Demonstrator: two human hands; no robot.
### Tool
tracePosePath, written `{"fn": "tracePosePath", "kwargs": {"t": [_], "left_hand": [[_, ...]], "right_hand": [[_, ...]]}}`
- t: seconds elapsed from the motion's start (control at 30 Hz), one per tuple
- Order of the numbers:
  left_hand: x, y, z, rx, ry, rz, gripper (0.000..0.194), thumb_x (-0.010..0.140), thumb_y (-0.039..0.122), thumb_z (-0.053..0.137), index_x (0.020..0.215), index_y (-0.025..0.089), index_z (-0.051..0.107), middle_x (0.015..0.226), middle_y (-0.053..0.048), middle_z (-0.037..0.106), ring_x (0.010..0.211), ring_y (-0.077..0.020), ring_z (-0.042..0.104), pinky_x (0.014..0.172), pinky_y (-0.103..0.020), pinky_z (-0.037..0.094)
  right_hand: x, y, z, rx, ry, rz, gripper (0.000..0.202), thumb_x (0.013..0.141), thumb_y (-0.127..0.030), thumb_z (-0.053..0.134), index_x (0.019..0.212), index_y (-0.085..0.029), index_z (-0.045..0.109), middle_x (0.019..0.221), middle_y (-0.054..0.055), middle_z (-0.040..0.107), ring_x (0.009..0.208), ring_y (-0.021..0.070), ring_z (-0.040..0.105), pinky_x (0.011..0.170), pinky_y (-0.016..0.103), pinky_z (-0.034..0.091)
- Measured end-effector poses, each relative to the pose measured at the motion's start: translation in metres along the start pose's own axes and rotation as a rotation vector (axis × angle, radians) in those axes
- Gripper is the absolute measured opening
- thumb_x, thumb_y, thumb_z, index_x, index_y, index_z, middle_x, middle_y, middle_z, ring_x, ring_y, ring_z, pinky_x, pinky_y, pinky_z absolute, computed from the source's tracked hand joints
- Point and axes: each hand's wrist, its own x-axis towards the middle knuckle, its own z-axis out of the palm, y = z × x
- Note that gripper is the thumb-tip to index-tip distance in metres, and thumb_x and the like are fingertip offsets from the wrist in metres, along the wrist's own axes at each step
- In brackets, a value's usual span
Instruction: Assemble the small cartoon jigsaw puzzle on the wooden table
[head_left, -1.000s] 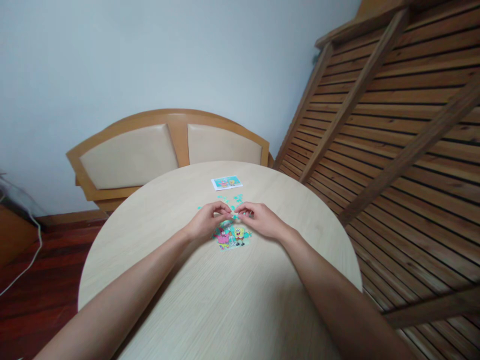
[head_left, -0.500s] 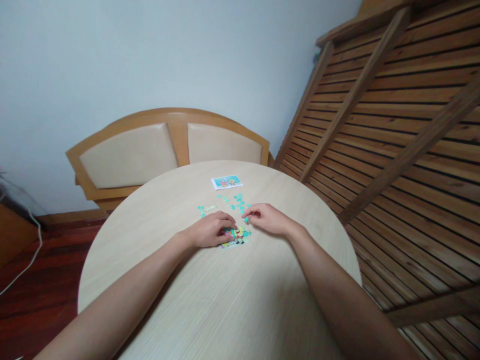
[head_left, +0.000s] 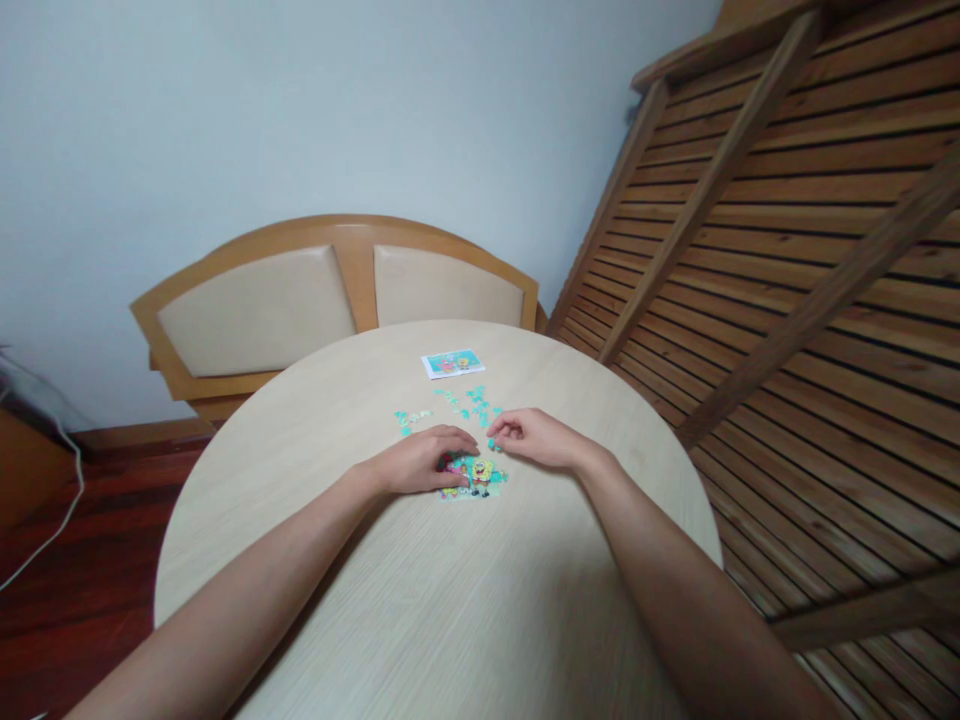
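A partly joined jigsaw puzzle (head_left: 482, 472) with a yellow cartoon character lies flat on the round table (head_left: 420, 600). My left hand (head_left: 426, 460) rests at its left side, thumb and fingers apart around the pink part, covering some of it. To the upper right of the puzzle, my right hand (head_left: 529, 437) has thumb and fingertips pinched on a small teal puzzle piece (head_left: 493, 443). Loose teal pieces (head_left: 477, 401) lie just beyond the hands. More pieces (head_left: 405, 420) are beyond my left hand.
Behind the loose pieces lies a picture card (head_left: 454, 363) with a teal scene. A padded wooden headboard (head_left: 259, 310) stands against the wall past the table. Slatted wood panelling (head_left: 750, 250) leans at the right, and a white cable (head_left: 75, 490) hangs at the left.
The joined puzzle has shifted slightly to the right, and more of its yellow character shows. My left fingers have spread a little. My right hand has barely moved.
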Motion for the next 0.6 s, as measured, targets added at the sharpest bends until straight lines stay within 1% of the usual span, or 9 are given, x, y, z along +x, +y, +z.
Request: {"fn": "tracePosePath", "kwargs": {"t": [0.13, 0.27, 0.37, 0.6], "left_hand": [[0.000, 0.000, -0.003, 0.033, 0.037, -0.006, 0.039, 0.091, 0.040, 0.066, 0.124, 0.019, 0.062, 0.125, -0.013, 0.063, 0.118, -0.0256, 0.058, 0.105, -0.040, 0.044], [-0.002, -0.005, -0.004, 0.059, 0.014, -0.031, 0.035, 0.091, 0.040, 0.065, 0.119, 0.019, 0.064, 0.116, -0.011, 0.067, 0.109, -0.0252, 0.062, 0.100, -0.039, 0.046], [-0.002, -0.007, -0.002, 0.039, 0.001, -0.027, 0.035, 0.092, 0.041, 0.065, 0.120, 0.020, 0.064, 0.117, -0.011, 0.068, 0.110, -0.0248, 0.063, 0.100, -0.038, 0.046], [0.001, -0.005, 0.000, 0.011, 0.001, -0.006, 0.034, 0.093, 0.042, 0.064, 0.120, 0.021, 0.066, 0.119, -0.011, 0.069, 0.111, -0.0244, 0.063, 0.100, -0.039, 0.046]], "right_hand": [[0.000, -0.002, 0.000, -0.089, -0.004, -0.032, 0.022, 0.088, -0.026, 0.060, 0.099, -0.014, 0.074, 0.080, 0.003, 0.070, 0.070, 0.0138, 0.059, 0.066, 0.024, 0.044], [0.000, -0.008, 0.003, -0.169, -0.010, -0.072, 0.022, 0.089, -0.019, 0.056, 0.099, -0.015, 0.076, 0.087, 0.005, 0.073, 0.077, 0.0155, 0.062, 0.072, 0.026, 0.045], [0.000, -0.013, 0.006, -0.158, -0.029, -0.098, 0.021, 0.090, -0.019, 0.056, 0.098, -0.016, 0.076, 0.092, 0.006, 0.075, 0.082, 0.0165, 0.065, 0.077, 0.027, 0.047], [0.003, -0.011, 0.010, -0.105, -0.030, -0.055, 0.015, 0.086, -0.024, 0.065, 0.095, -0.015, 0.074, 0.084, 0.004, 0.075, 0.078, 0.0160, 0.067, 0.074, 0.026, 0.049]]}}
